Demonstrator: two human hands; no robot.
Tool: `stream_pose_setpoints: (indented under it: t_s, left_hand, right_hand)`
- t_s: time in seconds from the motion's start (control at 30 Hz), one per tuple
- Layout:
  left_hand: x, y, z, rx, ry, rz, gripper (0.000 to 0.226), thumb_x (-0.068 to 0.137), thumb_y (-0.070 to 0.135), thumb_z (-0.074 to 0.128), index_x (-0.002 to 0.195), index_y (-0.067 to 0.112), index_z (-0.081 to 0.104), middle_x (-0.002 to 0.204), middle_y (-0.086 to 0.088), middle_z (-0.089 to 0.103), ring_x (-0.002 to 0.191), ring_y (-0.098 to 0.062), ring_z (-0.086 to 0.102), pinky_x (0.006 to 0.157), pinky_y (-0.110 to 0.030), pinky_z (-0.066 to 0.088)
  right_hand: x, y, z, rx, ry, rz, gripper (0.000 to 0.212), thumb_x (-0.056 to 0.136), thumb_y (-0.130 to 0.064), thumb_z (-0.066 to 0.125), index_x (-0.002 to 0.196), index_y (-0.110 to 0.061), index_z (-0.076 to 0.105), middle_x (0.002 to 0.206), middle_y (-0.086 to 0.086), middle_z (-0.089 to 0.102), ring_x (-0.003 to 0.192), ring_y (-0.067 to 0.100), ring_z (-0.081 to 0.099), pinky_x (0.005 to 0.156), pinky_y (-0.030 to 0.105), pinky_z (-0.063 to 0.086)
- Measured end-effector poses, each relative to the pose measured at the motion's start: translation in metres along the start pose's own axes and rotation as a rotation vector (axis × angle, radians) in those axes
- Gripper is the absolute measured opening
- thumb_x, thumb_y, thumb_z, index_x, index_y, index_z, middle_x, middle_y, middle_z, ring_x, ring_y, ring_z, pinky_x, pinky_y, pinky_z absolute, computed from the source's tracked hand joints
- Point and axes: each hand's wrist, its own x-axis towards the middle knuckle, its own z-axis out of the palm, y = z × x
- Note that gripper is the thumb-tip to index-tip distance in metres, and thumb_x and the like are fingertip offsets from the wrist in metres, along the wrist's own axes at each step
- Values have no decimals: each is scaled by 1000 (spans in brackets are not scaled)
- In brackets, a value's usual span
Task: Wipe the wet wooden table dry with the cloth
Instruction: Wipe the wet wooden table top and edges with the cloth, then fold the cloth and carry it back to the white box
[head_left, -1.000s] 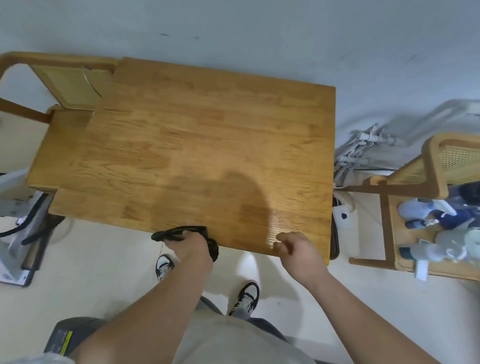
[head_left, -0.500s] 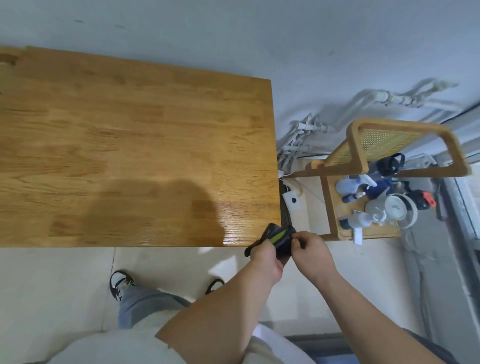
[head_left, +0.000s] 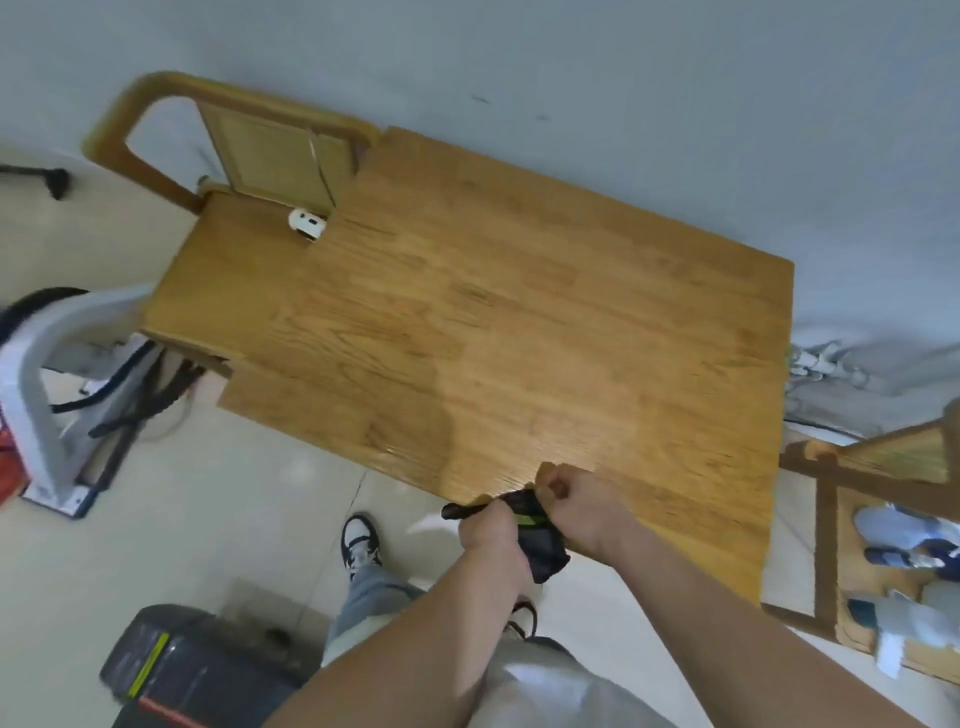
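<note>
The wooden table (head_left: 545, 312) fills the middle of the view, its top glossy near the front edge. A dark cloth with a green stripe (head_left: 537, 540) hangs bunched at that front edge. My left hand (head_left: 488, 530) grips the cloth from the left. My right hand (head_left: 576, 501) is closed on its upper part, resting over the table's edge. Part of the cloth is hidden between the two hands.
A wooden chair (head_left: 234, 171) stands at the table's far left with a small white object (head_left: 306, 222) on its seat. A wooden rack with spray bottles (head_left: 898, 551) is at the right. A white frame with cables (head_left: 52, 374) and a dark case (head_left: 182, 670) stand on the floor at left.
The view has swung left, bringing the chair back in. Both hands, with the cloth, moved from beyond the table's right corner to its front edge.
</note>
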Motion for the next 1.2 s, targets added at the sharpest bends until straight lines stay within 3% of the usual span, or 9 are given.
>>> stream_pose_setpoints:
  t_s: [0.13, 0.27, 0.37, 0.5, 0.63, 0.8, 0.9, 1.07, 1.2]
  left_hand:
    - [3, 102, -54, -51, 84, 77, 28, 88, 5, 55, 115, 9, 60, 108, -14, 66, 103, -38, 63, 99, -52, 53]
    - [24, 187, -101, -87, 132, 108, 19, 92, 9, 55, 110, 9, 61, 102, -11, 65, 97, -35, 63, 92, -46, 53]
    - [49, 239, -130, -81, 128, 117, 28, 85, 21, 58, 112, 11, 61, 101, -7, 66, 93, -30, 63, 83, -41, 54]
    - [70, 291, -160, -96, 201, 193, 28, 83, 23, 67, 108, 11, 62, 102, -11, 69, 92, -35, 66, 94, -51, 56]
    - [63, 317, -182, -97, 250, 281, 21, 94, 11, 57, 115, 10, 60, 110, -16, 67, 98, -37, 65, 96, -52, 54]
    - [27, 340, -209, -206, 249, 431, 14, 96, 9, 53, 105, 14, 62, 102, -14, 67, 82, -30, 63, 71, -39, 54]
    - [-7, 353, -234, -259, 76, 517, 21, 96, 12, 55, 110, 22, 66, 111, -16, 72, 91, -31, 68, 71, -38, 51]
    - [-58, 366, -283, -301, -501, 565, 43, 97, 14, 49, 139, 14, 58, 134, -16, 66, 125, -39, 61, 107, -59, 45]
    - [-71, 368, -324, -361, -527, 586, 47, 92, 14, 48, 137, 12, 61, 134, -17, 66, 120, -39, 64, 101, -53, 49]
  right_hand:
    - [19, -81, 30, -60, -71, -48, 18, 101, -24, 52, 105, -13, 65, 102, 11, 72, 99, 34, 64, 61, 21, 44]
    - [42, -154, 59, -97, -112, -67, 15, 102, -28, 52, 104, -20, 64, 101, 0, 70, 95, 26, 64, 79, 33, 50]
    - [60, -198, 78, -92, -137, -75, 12, 103, -34, 53, 107, -30, 63, 100, -7, 68, 96, 20, 62, 83, 30, 49]
    - [75, -245, 94, -85, -156, -85, 24, 102, -31, 55, 121, -23, 66, 108, -5, 65, 98, 16, 58, 81, 25, 41]
    - [78, -273, 100, -49, -210, -111, 21, 102, -38, 55, 114, -26, 67, 108, -4, 69, 93, 14, 62, 78, 28, 46]
    - [84, -306, 96, 60, -258, -154, 11, 102, -39, 58, 100, -33, 67, 90, 1, 74, 77, 25, 70, 79, 43, 60]
    - [87, -330, 97, 133, -310, -191, 23, 99, -45, 59, 116, -33, 69, 100, 4, 76, 85, 23, 72, 83, 46, 61]
    - [72, -387, 102, 373, -567, -248, 53, 89, -61, 69, 133, -32, 64, 129, -12, 69, 122, 9, 61, 106, 39, 49]
    - [53, -430, 129, 406, -686, -301, 58, 85, -59, 75, 136, -34, 62, 133, -16, 68, 131, 9, 56, 118, 43, 37]
